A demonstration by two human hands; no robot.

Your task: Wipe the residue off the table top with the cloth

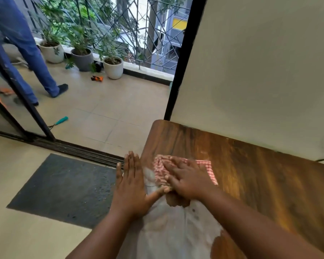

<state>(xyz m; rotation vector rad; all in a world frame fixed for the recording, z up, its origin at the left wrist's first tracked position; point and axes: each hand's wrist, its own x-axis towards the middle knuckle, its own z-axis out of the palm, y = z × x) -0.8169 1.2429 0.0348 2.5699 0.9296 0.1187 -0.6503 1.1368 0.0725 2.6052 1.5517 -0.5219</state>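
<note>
Your right hand (185, 181) lies flat on the cloth (207, 169) at the desk (251, 174) edge, and the white mess (172, 228) is just behind it, toward you; your left hand (131, 186) waits flat beside

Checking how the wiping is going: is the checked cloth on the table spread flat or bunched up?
Bunched up. The red-and-white checked cloth lies in rumpled folds under the flat right hand on the brown wooden table top.
</note>
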